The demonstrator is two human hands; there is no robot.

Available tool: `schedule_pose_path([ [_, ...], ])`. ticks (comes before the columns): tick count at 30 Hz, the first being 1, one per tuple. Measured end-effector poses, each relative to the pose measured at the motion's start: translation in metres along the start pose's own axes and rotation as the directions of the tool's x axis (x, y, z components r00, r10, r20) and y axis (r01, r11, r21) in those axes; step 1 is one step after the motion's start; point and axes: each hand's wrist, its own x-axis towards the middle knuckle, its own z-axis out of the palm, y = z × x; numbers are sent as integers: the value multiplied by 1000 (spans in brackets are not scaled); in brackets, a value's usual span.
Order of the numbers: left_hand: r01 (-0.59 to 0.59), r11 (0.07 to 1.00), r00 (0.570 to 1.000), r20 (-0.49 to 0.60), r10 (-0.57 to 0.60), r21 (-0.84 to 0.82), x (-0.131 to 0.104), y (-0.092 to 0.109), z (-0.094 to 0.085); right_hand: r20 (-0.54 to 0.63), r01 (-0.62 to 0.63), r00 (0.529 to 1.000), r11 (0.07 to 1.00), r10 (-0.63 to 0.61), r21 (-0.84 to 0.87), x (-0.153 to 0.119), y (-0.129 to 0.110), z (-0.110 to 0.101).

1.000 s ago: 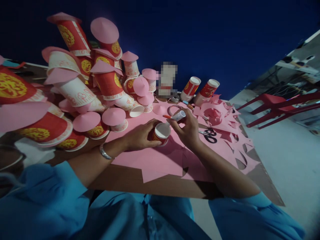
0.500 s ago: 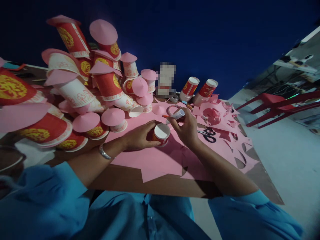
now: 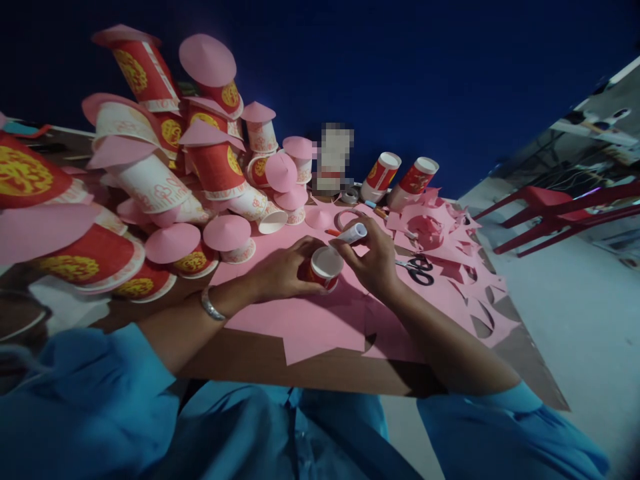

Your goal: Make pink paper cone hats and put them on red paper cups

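My left hand is wrapped round a small red paper cup, its pale round base facing up. The cup is over a pink paper sheet. In my right hand, pinched between the fingers, is a white glue stick. Its lower end is at the rim of the cup's base; fingers partly hide that end, and I cannot tell whether it touches. A pink paper cone lies just beyond the cup.
Paper cups with pink cone tops are piled on the left. Black-handled scissors lie right of my right hand among pink paper scraps. Two cup stacks stand at the back. A red stool is beyond the table's right edge.
The glue stick has moved slightly left and down, its lower end now at the rim of the cup's base. The cup stays in my left hand, shifted very slightly right.
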Motion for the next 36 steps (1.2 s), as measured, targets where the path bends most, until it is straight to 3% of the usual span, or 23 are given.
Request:
schedule_pose_path([
  [9,-17,999,999,45,19,-29,0,4,-1,6,-10,1000,997,10,-73,-1,10,0],
  [13,45,995,999,33,-42,-94,-2,4,-2,-18,-14,1000,1000,14,-18,0,6,-1],
  [20,-12,980,995,90,31,-197,-2,-2,-2,45,53,997,998,-55,42,1,0,-2],
  [36,-18,983,990,137,43,-180,0,9,-6,62,49,997,999,-50,14,2,10,-1],
])
